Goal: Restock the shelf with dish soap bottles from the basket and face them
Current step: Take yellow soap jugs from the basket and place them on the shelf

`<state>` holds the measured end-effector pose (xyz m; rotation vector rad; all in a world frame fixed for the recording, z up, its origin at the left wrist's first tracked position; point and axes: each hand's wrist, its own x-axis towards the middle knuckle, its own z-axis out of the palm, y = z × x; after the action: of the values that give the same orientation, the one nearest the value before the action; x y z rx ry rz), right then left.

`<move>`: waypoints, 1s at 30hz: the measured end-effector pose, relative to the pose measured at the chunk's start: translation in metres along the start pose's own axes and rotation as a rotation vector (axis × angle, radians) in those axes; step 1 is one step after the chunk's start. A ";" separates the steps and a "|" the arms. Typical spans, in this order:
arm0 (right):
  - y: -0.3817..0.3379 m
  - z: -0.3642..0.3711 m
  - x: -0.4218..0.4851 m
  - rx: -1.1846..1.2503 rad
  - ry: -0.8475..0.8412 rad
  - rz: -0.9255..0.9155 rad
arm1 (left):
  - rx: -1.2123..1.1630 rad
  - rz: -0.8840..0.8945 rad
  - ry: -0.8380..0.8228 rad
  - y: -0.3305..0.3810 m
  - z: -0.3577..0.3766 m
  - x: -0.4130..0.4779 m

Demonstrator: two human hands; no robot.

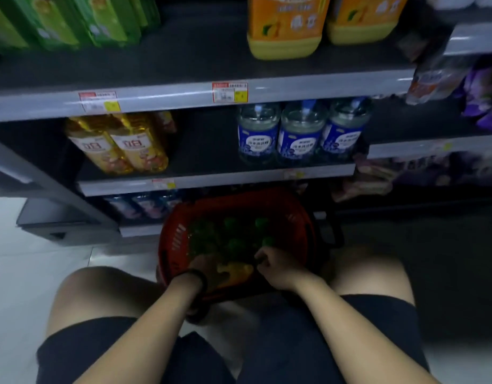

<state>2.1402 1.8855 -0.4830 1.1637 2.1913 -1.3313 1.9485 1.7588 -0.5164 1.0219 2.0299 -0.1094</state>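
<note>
While I crouch over the red basket (176,239) on the floor, both hands are inside it: picking stage. Left hand (204,266) curls around a yellow-labelled bottle (235,271); right hand (278,268) is closed at a green cap, exact grip unclear. About five green caps (231,224) visible. Next: lift one bottle upright to the shelf gap (206,139) between two yellow bottles (120,145) and three blue ones (300,134), label forward.

Red basket (174,239) on floor (31,273); shelf (211,169) carries blue-labelled bottles (300,134).
</note>
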 end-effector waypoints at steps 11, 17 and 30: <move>0.025 0.007 0.026 -0.223 -0.230 0.125 | -0.012 -0.198 -0.118 -0.025 0.044 0.061; 0.021 0.012 0.039 -0.166 -0.154 0.126 | -0.089 -0.317 -0.184 -0.026 0.063 0.089; 0.007 0.000 0.030 -0.066 -0.078 0.133 | -0.256 -0.279 0.057 -0.014 0.035 0.055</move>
<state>2.1276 1.9014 -0.5059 1.1903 2.0494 -1.2196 1.9443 1.7689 -0.5820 0.5867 2.1632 0.0335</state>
